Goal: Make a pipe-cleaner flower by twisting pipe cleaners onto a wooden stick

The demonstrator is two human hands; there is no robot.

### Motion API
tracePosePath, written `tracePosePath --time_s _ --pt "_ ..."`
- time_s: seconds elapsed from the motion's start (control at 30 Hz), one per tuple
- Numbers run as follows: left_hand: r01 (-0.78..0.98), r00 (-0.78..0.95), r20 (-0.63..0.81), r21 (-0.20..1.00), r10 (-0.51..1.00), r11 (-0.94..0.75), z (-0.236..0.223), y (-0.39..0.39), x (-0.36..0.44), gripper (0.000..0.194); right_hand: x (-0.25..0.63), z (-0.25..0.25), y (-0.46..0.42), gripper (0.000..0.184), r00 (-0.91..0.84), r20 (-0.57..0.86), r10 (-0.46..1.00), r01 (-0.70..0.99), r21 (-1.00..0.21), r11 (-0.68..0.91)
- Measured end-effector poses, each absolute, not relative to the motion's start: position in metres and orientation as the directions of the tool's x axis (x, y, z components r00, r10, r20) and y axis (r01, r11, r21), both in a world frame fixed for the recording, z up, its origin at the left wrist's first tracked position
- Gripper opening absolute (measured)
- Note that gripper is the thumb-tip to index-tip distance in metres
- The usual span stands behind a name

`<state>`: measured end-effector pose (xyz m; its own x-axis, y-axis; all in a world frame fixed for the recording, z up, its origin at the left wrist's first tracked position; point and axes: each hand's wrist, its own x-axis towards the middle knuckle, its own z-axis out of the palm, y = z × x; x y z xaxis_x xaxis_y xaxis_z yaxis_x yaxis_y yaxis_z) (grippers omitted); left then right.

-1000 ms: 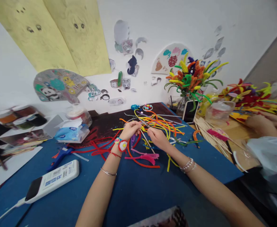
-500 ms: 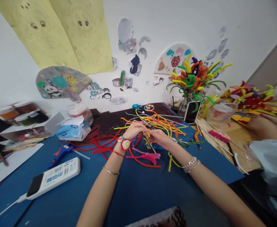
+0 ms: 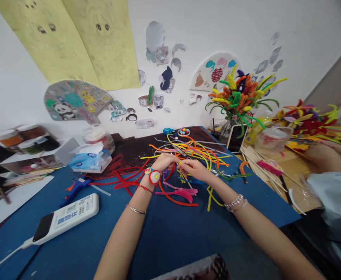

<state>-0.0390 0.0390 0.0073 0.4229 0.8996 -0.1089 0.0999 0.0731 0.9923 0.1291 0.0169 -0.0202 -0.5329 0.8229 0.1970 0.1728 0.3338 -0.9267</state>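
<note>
Filling a glass vase (image 3: 227, 131), pipe-cleaner flowers (image 3: 238, 93)

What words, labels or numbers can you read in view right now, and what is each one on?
"囍" in red, on the white fan-shaped paper card on the wall.
Blue print on the white corded plastic power strip: too small to read.
Blue print on the blue plastic tissue packet: too blurred to read.
</note>
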Motion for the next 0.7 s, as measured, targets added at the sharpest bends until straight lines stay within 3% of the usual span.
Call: tracePosePath --time_s 0.23,0.7 --pt "0.014 0.39 -0.088 0.996 0.917 0.09 0.0045 0.0419 -0.0416 0.016 0.1295 -0.0248 0.0204 0.033 -0.418 0.25 0.873 0.228 -0.902 0.367" --pt "0.132 0.443 -0.048 0.991 0.895 -0.013 0.0029 0.0424 -0.0397 0.021 0.1305 -0.0276 0.0224 0.028 -0.312 0.349 0.884 0.289 -0.851 0.438"
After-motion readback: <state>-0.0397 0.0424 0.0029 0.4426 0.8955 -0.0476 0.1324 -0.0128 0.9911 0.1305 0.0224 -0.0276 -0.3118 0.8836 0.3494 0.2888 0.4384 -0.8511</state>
